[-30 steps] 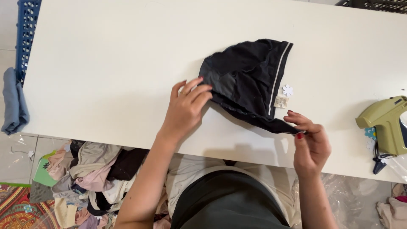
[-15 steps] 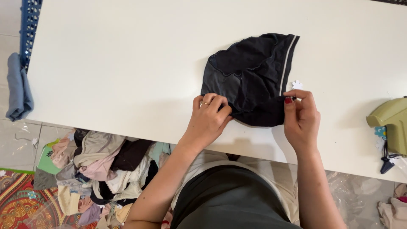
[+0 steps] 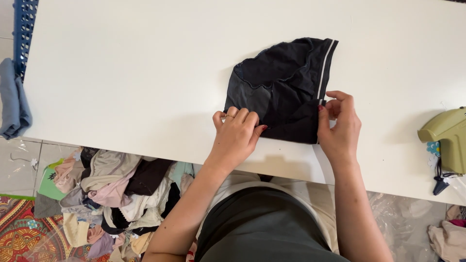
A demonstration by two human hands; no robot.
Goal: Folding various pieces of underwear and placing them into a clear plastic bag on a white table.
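A black garment with a white-striped waistband (image 3: 284, 90) lies folded on the white table (image 3: 145, 73), right of centre. My left hand (image 3: 238, 132) presses its fingers on the garment's lower left corner. My right hand (image 3: 340, 123) pinches the lower right edge, near the end of the waistband. Both hands rest on the table at the garment's near side.
A green tagging gun (image 3: 446, 138) lies at the table's right edge with a small dark piece hanging below it. A heap of mixed clothes (image 3: 111, 194) sits on the floor at the lower left. A blue crate (image 3: 24, 29) and grey cloth (image 3: 14, 102) are at far left.
The garment's lower corner has been folded in and flattened. My right hand moved up from the table's edge onto the waistband end; my left hand slid down to the lower left corner.
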